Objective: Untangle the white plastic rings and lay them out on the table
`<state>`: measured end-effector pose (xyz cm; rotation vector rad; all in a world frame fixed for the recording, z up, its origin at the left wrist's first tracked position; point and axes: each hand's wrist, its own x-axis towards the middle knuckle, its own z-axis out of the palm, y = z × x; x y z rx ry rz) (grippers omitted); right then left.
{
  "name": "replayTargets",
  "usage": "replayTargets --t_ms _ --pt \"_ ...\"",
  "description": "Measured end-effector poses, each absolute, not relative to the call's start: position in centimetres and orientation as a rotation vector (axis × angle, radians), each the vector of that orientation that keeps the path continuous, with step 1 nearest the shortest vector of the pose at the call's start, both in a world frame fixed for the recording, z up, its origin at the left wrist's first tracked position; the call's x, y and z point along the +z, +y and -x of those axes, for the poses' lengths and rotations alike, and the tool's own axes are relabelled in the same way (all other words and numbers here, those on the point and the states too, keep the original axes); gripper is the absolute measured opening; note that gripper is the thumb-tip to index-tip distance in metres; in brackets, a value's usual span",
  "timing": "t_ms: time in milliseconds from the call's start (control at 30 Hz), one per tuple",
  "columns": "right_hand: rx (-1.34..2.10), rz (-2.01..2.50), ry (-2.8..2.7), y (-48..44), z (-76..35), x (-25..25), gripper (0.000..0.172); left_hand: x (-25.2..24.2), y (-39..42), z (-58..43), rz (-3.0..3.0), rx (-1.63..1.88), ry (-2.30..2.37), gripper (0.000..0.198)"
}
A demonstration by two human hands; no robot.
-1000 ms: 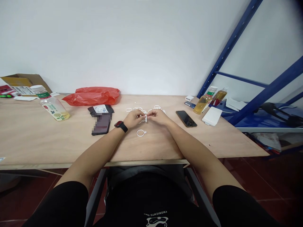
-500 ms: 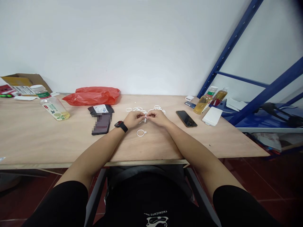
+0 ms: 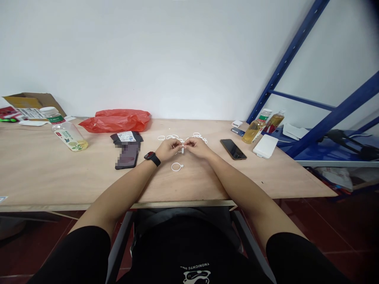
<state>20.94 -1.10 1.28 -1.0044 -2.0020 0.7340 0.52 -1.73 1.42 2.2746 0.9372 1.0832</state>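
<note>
My left hand [image 3: 167, 149] and my right hand [image 3: 197, 147] meet over the table, fingertips nearly touching. Both are closed in a pinch on a small white plastic piece [image 3: 182, 150], whose lower end shows below the fingers; the rest is hidden. Just in front of them lies a white plastic ring [image 3: 177, 167] with a small knob on its right side. Behind my fingers is a loose spread of several more white rings [image 3: 161, 138], partly covered by my hands. A black watch is on my left wrist.
On the wooden table [image 3: 89, 169] a dark package [image 3: 128, 156], a red plastic bag [image 3: 118, 121] and a tilted bottle [image 3: 69, 134] are to the left. To the right are a phone [image 3: 233, 149], a white flat case [image 3: 265, 146] and a tea bottle [image 3: 255, 129], beside a blue shelf frame [image 3: 319, 122].
Both hands stay together at nearly the same spot, with a slight shift of the fingers around the white piece. The ring in front of them stays put.
</note>
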Motion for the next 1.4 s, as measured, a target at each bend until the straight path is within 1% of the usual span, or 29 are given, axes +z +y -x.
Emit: replayTargets --t_ms 100,167,433,533,667,767,967,1100,1167,1267,1400 --pt "0.739 1.03 -1.964 -0.4 -21.4 1.2 0.019 1.8 -1.7 -0.5 -2.353 1.17 0.874 0.016" --pt "0.684 1.081 -1.932 0.1 -22.1 1.1 0.021 2.0 -1.8 -0.2 -2.362 1.146 0.857 0.01" --pt "0.367 1.387 -1.877 2.1 -25.6 0.7 0.018 2.9 -2.7 0.3 -2.528 0.53 0.887 0.007" --pt "0.311 1.458 -1.961 2.3 -26.5 0.8 0.02 3.1 -3.1 -0.1 -2.526 0.409 0.856 0.007" --pt "0.269 1.568 -2.019 2.5 -27.4 0.8 0.022 3.0 -3.5 -0.6 -2.448 0.339 0.841 0.009" --pt "0.227 1.62 -2.001 2.7 -27.7 0.8 0.022 2.8 -3.6 -0.8 -2.403 0.318 0.818 0.012" --pt "0.273 1.607 -2.121 2.3 -27.6 0.6 0.016 2.5 -3.7 -1.0 -2.367 0.302 0.805 0.013" --pt "0.25 1.678 -2.151 2.1 -27.5 0.6 0.017 2.4 -3.7 -1.1 -2.279 0.312 0.803 0.017" --pt "0.241 1.714 -2.162 2.1 -27.4 0.6 0.017 2.2 -3.7 -1.1 -2.275 0.36 0.803 0.019" --pt "0.245 1.751 -2.177 2.2 -27.4 0.6 0.018 2.1 -3.5 -1.1 -2.386 0.527 0.846 0.021" --pt "0.214 1.759 -2.198 2.3 -27.3 0.6 0.015 2.0 -3.1 -1.0 -2.546 0.673 0.925 0.02"
